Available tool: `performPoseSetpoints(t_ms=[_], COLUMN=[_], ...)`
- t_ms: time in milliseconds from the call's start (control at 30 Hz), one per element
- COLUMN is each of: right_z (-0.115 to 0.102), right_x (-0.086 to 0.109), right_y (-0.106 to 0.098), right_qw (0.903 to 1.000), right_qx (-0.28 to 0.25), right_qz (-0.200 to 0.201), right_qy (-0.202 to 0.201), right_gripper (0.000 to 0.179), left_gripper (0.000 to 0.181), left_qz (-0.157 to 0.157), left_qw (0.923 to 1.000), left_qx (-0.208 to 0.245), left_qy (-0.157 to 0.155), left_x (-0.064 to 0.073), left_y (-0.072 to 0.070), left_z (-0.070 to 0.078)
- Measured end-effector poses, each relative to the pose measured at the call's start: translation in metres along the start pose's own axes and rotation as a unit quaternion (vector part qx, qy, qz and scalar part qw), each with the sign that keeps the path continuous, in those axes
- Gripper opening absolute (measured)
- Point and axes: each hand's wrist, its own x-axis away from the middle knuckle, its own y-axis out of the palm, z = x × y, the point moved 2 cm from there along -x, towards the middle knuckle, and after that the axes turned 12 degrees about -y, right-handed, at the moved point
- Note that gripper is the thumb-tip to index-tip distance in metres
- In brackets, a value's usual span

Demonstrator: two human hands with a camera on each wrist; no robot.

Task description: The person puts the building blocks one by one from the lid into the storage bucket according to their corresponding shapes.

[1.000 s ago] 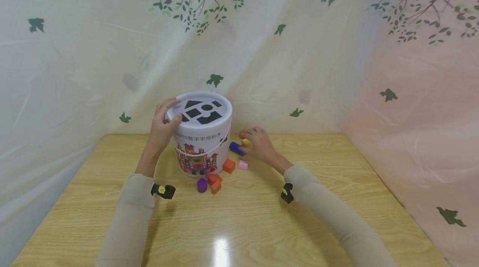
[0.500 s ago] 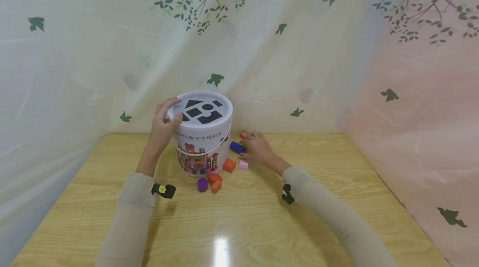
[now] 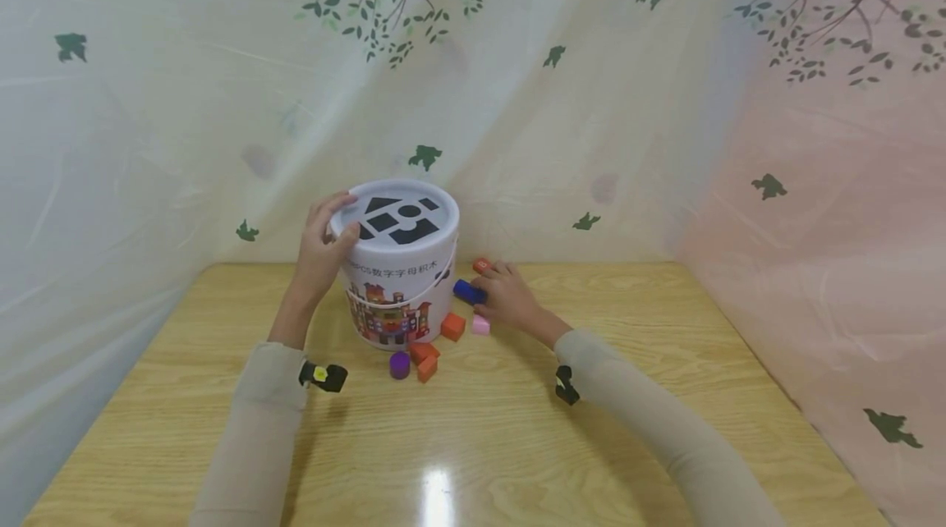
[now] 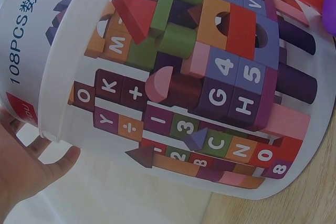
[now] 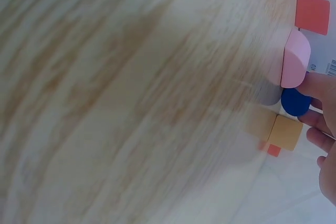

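Observation:
My left hand holds the rim of a white lidded bucket, thumb over the lid's edge. Cut-outs of several shapes mark the lid. To the bucket's right, my right hand pinches a blue cylinder block lying on the table; in the right wrist view thumb and finger lie on either side of the cylinder's round end. Beside it there are a pink half-round block and a yellow block, the latter hidden behind the hand in the head view. A small red block lies just beyond the fingertips.
Before the bucket on the wooden table lie a purple cylinder, a red block, an orange block and an orange-red block. A patterned curtain hangs along the table's back edge.
My right hand has come from the yellow block to the blue cylinder, uncovering the small red block and covering the yellow one in the head view. The left hand and bucket stay put.

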Motion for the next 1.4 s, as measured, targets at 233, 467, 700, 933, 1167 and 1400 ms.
performPoseSetpoints(t_ms=[233,467,700,933,1167,1400], right_z=[-0.005,-0.006,-0.006,-0.009,-0.011,-0.011], right_x=[0.001,0.002,0.001,0.005,0.008,0.01], right_y=[-0.002,0.001,0.003,0.0,-0.009,-0.02], right_qw=[0.9998,0.9997,0.9992,0.9998,0.9987,0.9959], right_qx=[-0.018,-0.017,-0.011,0.005,-0.017,-0.039], right_qz=[0.005,-0.007,-0.024,0.016,0.046,0.08], right_qy=[0.006,0.017,0.028,0.005,0.012,0.018], right_gripper=[0.037,0.039,0.036,0.032,0.028,0.029], left_gripper=[0.057,0.058,0.058,0.057,0.057,0.057], left_qz=[0.002,-0.003,-0.003,-0.001,-0.002,-0.001], left_qw=[1.0,1.0,1.0,1.0,0.9999,0.9999], left_qx=[0.001,0.003,0.002,0.001,0.007,0.01], left_qy=[0.002,-0.001,-0.002,0.0,0.009,0.01], left_x=[0.001,0.0,0.0,0.0,0.001,0.001], left_y=[0.0,0.0,0.0,0.0,0.0,0.0], left_z=[0.001,-0.001,-0.002,-0.001,0.0,-0.001])
